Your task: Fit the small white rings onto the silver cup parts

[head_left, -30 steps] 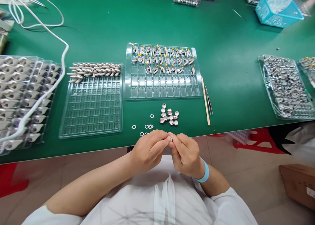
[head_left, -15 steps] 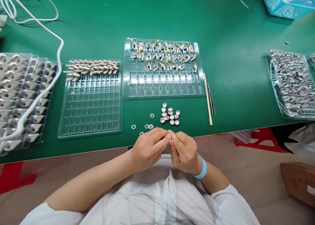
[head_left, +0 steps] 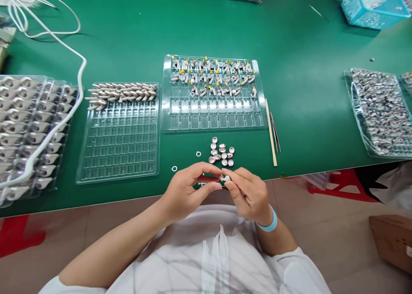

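My right hand (head_left: 249,193) pinches a small pale, shiny part (head_left: 227,178) between thumb and fingers, just over the table's front edge. Across from it, my left hand (head_left: 189,189) has its thumb and forefinger apart, the tips close to the part's left end; whether they touch it I cannot tell. Beyond my hands lies a loose group of small round metallic caps (head_left: 224,156). Thin white rings (head_left: 174,168) are scattered on the green table near my left hand, some partly hidden by it.
A clear tray (head_left: 214,124) holds rows of small parts with yellow tabs. Left of it are another tray (head_left: 119,176) of slim grey pieces and a white cable (head_left: 82,77). A wooden stick (head_left: 271,133) and tweezers (head_left: 276,133) lie right; a full tray (head_left: 381,113) is farther right.
My left thumb and forefinger have spread apart from the part, where both hands were pressed together. My right hand has shifted slightly right with the part, which now shows more.
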Demonstrator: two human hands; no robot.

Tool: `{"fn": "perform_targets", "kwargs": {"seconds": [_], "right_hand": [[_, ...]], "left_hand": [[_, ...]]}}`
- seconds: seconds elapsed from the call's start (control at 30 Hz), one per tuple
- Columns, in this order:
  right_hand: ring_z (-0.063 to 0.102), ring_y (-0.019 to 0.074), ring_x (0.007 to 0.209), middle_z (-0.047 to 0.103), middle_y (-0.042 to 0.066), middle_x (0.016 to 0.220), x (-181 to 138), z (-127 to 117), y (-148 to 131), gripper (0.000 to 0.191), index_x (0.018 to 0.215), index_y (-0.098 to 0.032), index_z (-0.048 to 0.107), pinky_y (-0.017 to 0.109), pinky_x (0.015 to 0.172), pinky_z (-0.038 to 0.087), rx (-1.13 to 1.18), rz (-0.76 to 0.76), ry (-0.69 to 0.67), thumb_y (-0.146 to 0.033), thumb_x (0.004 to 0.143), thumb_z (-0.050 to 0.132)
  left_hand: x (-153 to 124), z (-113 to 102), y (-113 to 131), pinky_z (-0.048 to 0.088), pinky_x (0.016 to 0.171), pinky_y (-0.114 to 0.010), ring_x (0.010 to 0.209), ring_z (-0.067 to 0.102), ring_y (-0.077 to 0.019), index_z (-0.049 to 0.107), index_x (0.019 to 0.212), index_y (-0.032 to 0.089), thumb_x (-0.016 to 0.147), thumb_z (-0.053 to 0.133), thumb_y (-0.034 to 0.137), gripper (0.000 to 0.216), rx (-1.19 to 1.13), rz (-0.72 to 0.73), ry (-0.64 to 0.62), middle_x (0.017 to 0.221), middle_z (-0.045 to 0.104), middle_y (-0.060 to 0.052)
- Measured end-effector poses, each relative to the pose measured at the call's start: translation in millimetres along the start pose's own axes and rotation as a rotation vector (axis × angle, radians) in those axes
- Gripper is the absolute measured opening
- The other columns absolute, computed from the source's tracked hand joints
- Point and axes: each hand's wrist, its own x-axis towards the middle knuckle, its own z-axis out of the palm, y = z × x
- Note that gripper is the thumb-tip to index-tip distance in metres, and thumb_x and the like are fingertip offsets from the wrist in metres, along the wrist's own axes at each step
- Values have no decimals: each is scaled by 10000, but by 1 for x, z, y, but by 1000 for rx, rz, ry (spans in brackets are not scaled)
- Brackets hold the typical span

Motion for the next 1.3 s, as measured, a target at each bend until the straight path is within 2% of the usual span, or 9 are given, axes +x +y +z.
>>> {"fn": "perform_targets", "kwargs": {"seconds": [0.1,0.23,0.37,0.5,0.63,0.83,0.97,1.1,1.3], "right_hand": [[548,137,635,612,47,778,-3,-1,0,326,1235,-153,587,264,540,473,10,-41,-11,-153,918,511],[541,139,652,608,56,802,-4,0,2,367,1285,-141,544,264,546,469,19,-128,-28,-146,922,491],[533,147,664,594,60,803,-3,-2,2,405,1333,-138,491,265,540,464,-26,-172,-55,-144,929,471],[551,164,698,606,76,827,-2,-5,2,437,1368,-122,444,281,561,479,-60,-191,-112,-151,932,471],[554,156,690,607,68,817,-1,-5,1,412,1347,-132,466,273,561,481,-46,-194,-90,-155,936,474],[550,147,668,609,69,798,-1,-6,1,353,1282,-118,523,265,546,466,7,-223,-62,-149,934,475],[556,150,674,608,69,795,-2,-7,2,378,1302,-109,503,270,547,470,-37,-250,-77,-139,925,484],[571,156,684,613,71,795,-2,-7,-1,398,1320,-102,479,273,547,480,-95,-266,-87,-137,924,484],[563,161,685,603,78,806,-1,-5,-5,444,1354,-90,432,276,534,484,-95,-300,-70,-127,915,482]], "left_hand": [[2,-3,1,621,685,-286,764,705,-173,639,960,129,863,647,238,146,-242,-240,-122,883,715,-87],[8,-5,1,606,616,-284,627,650,-131,643,892,110,889,612,278,170,-562,-447,-341,707,665,-45],[10,-3,2,578,596,-240,637,584,-101,647,860,107,855,658,332,225,-698,-621,-392,682,598,-9],[8,1,1,548,551,-218,613,548,-97,633,808,101,831,682,361,265,-719,-641,-346,645,572,0],[5,4,-1,532,535,-221,599,542,-100,616,786,112,810,699,384,286,-735,-649,-333,636,563,7],[7,2,0,520,537,-236,587,539,-106,605,769,113,822,680,407,308,-750,-634,-423,633,569,-1],[7,2,-3,431,482,-192,532,499,-84,585,763,118,841,654,420,320,-784,-626,-476,617,554,5],[4,4,-7,331,456,-174,504,437,-65,583,778,115,841,657,416,316,-852,-637,-457,595,525,14],[-1,6,-6,311,449,-187,491,412,-64,587,764,118,816,687,415,318,-912,-650,-413,584,518,16]]}}
